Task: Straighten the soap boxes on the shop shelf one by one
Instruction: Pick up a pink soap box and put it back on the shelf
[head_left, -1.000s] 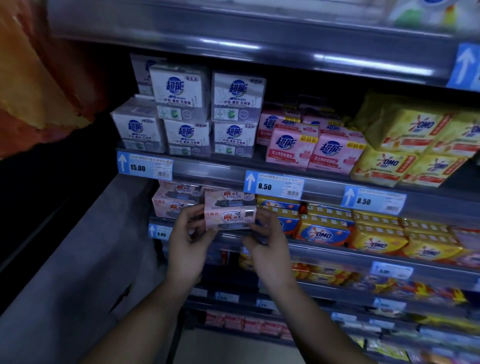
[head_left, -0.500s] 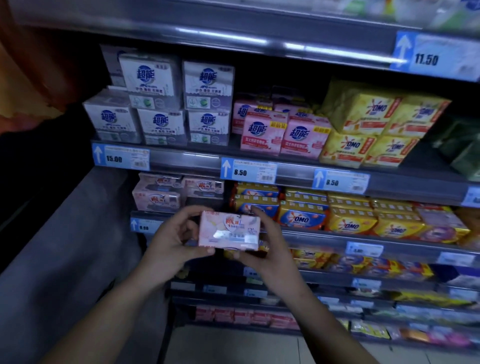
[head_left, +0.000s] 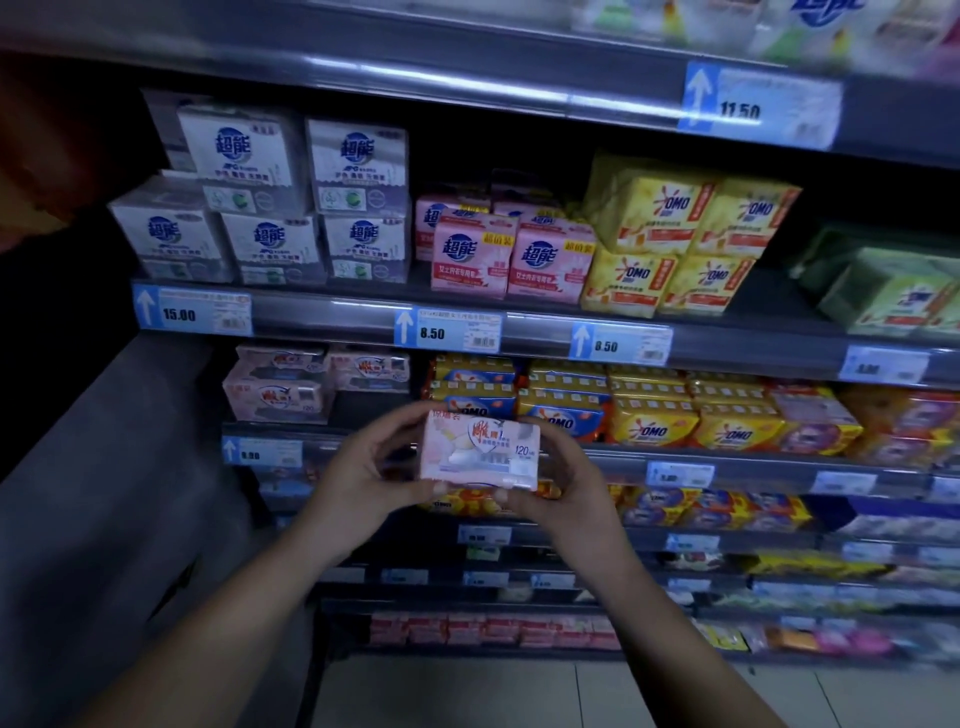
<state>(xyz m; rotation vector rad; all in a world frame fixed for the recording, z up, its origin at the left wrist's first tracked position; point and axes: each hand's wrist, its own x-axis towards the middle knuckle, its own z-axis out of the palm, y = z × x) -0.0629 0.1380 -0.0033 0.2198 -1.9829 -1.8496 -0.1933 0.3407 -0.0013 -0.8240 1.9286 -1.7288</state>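
Observation:
A pink soap box (head_left: 480, 451) is held in front of the shelf, its printed face turned toward me. My left hand (head_left: 363, 470) grips its left end and my right hand (head_left: 566, 480) grips its right end. Behind and to the left, three matching pink soap boxes (head_left: 280, 389) lie stacked on the shelf (head_left: 322, 431), with a dark gap beside them under the right-hand box (head_left: 369, 366).
Orange and yellow OMO soap packs (head_left: 649, 415) fill the same shelf to the right. White, pink and yellow packs (head_left: 467, 244) stand on the shelf above. Price tags (head_left: 447, 330) line the rails. A grey side wall (head_left: 104, 493) bounds the left; lower shelves hold more packs.
The pink soap box came off the shelf stack toward me and lower, then turned so its face points at me. The view shifted, showing more of the shelves to the right.

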